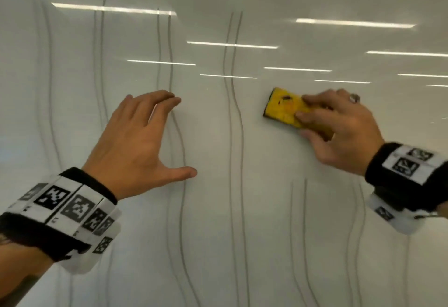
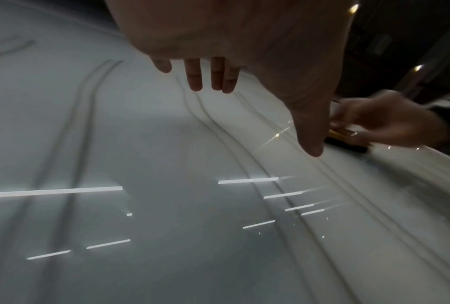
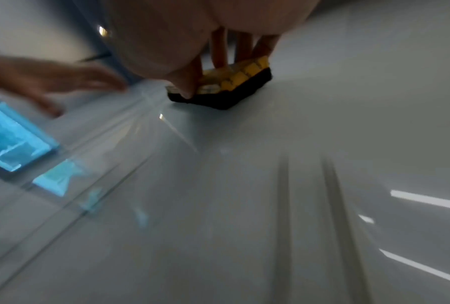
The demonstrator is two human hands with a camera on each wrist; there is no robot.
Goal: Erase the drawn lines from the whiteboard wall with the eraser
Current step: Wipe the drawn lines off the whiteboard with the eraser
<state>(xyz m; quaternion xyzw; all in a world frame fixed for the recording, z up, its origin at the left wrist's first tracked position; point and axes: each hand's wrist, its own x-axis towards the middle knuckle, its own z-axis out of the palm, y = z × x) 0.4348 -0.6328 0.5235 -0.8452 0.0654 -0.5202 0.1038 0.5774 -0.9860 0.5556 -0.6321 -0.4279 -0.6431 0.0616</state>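
Observation:
A yellow-topped eraser (image 1: 283, 106) with a black felt underside (image 3: 226, 96) lies flat against the glossy whiteboard wall (image 1: 266, 185). My right hand (image 1: 339, 124) grips it, fingers on top and thumb at its lower edge. Several wavy grey drawn lines (image 1: 238, 117) run top to bottom across the board; the nearest pair passes just left of the eraser. Two shorter lines (image 1: 299, 221) start below my right hand. My left hand (image 1: 143, 141) is spread with straight fingers near the board over another pair of lines (image 1: 178, 137), holding nothing.
Ceiling lights (image 1: 114, 8) reflect as bright bars on the board. A bluish window reflection (image 3: 13, 142) shows in the right wrist view. More faint lines (image 1: 48, 76) run down the far left of the board.

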